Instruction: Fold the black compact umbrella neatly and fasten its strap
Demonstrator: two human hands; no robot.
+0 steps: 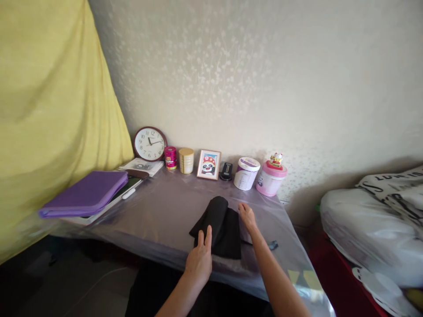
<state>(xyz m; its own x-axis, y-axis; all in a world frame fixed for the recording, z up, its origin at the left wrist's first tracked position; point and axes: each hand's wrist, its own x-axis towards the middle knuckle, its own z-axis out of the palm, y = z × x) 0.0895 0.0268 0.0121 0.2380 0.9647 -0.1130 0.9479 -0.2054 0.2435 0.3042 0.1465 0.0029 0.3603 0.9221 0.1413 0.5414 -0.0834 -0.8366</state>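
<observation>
A black folded cloth item (228, 233) lies near the front edge of the table, with a rolled or raised part on its left side. My left hand (200, 253) touches the lower left of the black cloth, two fingers stretched out and apart over it. At the cloth's upper right edge is my right hand (246, 215), its fingers closed together; whatever they pinch is too small to tell. A small dark bluish piece (272, 245) lies to the right of my right forearm.
Along the wall stand a clock (150, 144), a pink can (170, 158), a yellow-lidded can (186, 160), a panda picture frame (209, 164), a white tub (246, 174) and a pink tub (271, 179). A purple folder (86, 191) lies left on the table (158, 211).
</observation>
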